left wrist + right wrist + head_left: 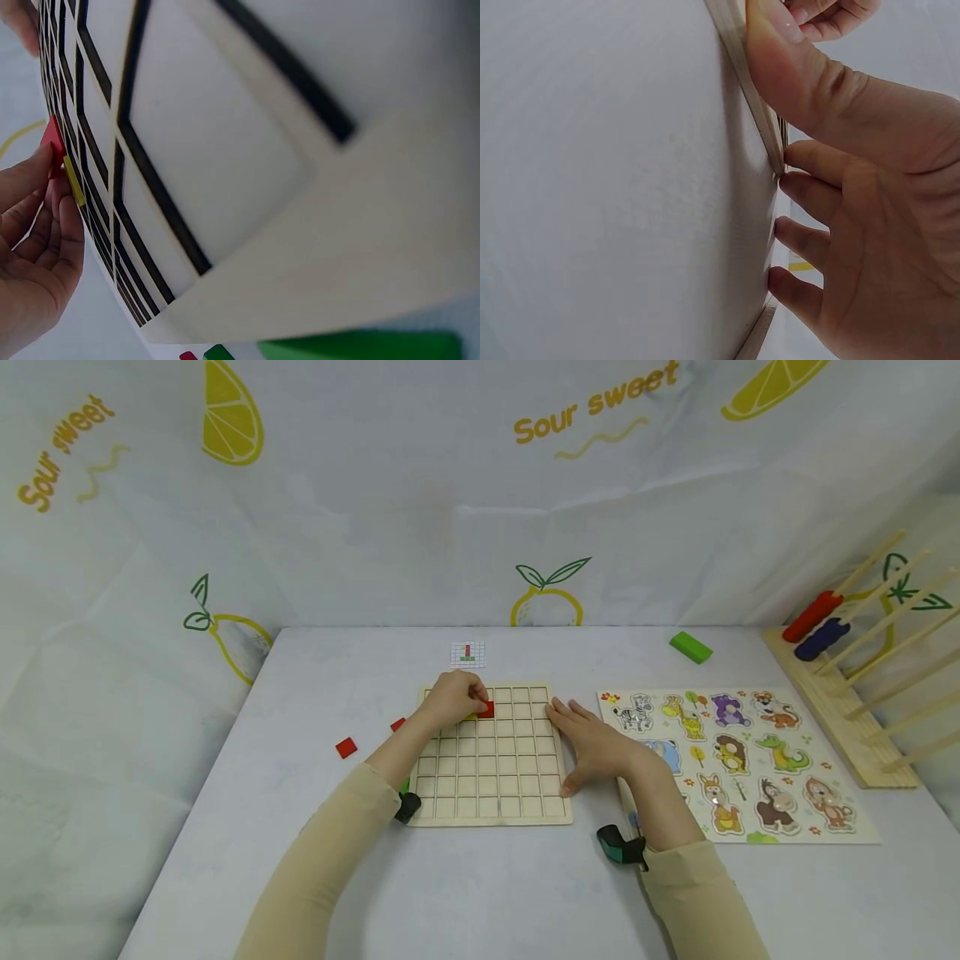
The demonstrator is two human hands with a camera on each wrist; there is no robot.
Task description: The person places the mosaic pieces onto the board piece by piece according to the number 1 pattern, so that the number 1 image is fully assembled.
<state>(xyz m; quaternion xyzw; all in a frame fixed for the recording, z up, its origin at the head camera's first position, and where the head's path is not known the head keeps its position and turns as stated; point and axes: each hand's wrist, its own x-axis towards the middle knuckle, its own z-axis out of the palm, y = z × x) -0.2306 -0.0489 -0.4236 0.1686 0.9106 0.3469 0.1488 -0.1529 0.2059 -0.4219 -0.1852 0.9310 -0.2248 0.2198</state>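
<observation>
A wooden grid board (467, 785) lies flat on the table in the head view. Over its upper part is my left hand (450, 700), pinching a red square tile (55, 146) between thumb and fingers. In the head view that red tile (487, 710) shows just right of the fingertips, at the grid's upper squares. Right beside it is a yellow tile (73, 181), partly hidden under the hand from above. My right hand (596, 745) rests along the board's right edge, fingers spread and thumb lower down; the right wrist view shows its fingertips (802, 244) against that side.
Left of the board lie a red tile (346, 747), another red tile (398, 724) and a green piece (405, 786), partly covered by the arm. A pattern card (468, 654) lies behind. Rightward are a green block (691, 647), an animal puzzle (750, 697) and a peg rack (840, 710).
</observation>
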